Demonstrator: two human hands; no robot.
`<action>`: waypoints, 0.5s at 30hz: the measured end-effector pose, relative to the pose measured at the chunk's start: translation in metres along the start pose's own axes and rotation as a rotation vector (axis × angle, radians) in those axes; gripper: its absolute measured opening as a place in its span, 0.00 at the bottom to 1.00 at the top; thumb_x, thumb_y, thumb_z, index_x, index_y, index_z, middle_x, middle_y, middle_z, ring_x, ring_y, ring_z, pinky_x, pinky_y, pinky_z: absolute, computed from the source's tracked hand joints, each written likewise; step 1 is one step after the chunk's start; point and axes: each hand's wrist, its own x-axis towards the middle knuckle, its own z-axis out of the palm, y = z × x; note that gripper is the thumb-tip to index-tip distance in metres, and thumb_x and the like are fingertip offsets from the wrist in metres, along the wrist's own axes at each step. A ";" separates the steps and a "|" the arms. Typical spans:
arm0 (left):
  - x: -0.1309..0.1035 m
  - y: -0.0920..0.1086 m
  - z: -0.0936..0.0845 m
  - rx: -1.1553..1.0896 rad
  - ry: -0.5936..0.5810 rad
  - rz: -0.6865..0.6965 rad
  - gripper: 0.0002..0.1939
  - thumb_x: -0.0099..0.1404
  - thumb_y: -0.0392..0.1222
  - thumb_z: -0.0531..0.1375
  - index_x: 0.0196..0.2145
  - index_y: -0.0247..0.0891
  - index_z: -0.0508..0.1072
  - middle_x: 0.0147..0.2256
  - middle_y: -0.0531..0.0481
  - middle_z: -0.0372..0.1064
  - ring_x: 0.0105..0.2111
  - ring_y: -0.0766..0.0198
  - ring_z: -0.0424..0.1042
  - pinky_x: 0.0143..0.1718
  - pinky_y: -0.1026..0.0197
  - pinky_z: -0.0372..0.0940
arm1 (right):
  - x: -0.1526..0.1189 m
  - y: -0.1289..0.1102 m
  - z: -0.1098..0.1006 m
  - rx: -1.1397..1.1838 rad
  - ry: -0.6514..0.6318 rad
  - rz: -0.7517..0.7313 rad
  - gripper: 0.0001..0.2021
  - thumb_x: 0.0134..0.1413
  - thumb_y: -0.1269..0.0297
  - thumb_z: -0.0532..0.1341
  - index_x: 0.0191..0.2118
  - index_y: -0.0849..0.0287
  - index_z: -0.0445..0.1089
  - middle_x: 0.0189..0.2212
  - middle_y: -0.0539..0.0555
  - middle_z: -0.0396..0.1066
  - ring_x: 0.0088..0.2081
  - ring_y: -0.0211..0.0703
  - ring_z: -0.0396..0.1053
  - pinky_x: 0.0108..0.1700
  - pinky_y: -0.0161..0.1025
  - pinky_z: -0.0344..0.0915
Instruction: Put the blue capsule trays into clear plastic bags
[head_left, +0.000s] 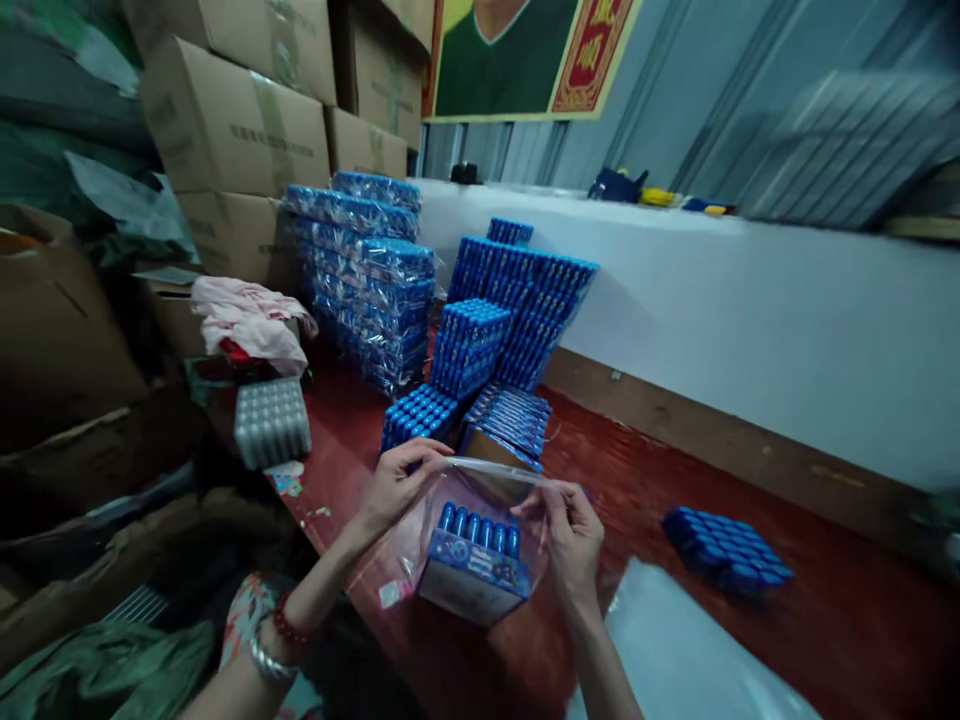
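1. At the near edge of the red counter (825,620), the left hand (394,485) pinches the rim of a clear bag (480,490).
2. The right hand (574,530) pinches the opposite rim, holding the mouth open.
3. Inside the bag stands a box of blue-capped tubes (474,565).
4. Behind it, toward the counter's far edge, rise stacked blue boxes (517,300); wrapped packs (367,270) sit left of them.
5. A loose blue pack (724,550) lies well to the right.
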 end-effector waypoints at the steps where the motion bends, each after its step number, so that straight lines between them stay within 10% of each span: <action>1: 0.001 -0.004 0.006 -0.134 0.043 -0.096 0.12 0.58 0.48 0.62 0.28 0.34 0.76 0.33 0.45 0.75 0.34 0.62 0.72 0.37 0.62 0.65 | 0.004 0.000 0.007 0.055 0.024 0.054 0.13 0.54 0.55 0.60 0.27 0.59 0.65 0.18 0.47 0.66 0.20 0.39 0.68 0.25 0.36 0.66; 9: 0.003 -0.004 0.040 -0.746 0.234 -0.414 0.18 0.49 0.52 0.68 0.27 0.32 0.75 0.28 0.47 0.76 0.29 0.63 0.75 0.35 0.63 0.68 | 0.023 0.003 0.012 -0.055 0.196 0.033 0.15 0.50 0.53 0.63 0.36 0.59 0.64 0.19 0.46 0.66 0.19 0.40 0.65 0.23 0.37 0.64; 15: 0.003 -0.001 0.045 -0.657 0.209 -0.389 0.22 0.52 0.56 0.65 0.30 0.30 0.77 0.30 0.43 0.77 0.30 0.60 0.76 0.36 0.60 0.69 | 0.021 -0.020 0.011 -0.762 0.181 -0.825 0.11 0.58 0.67 0.58 0.47 0.55 0.68 0.44 0.59 0.68 0.48 0.51 0.64 0.51 0.50 0.59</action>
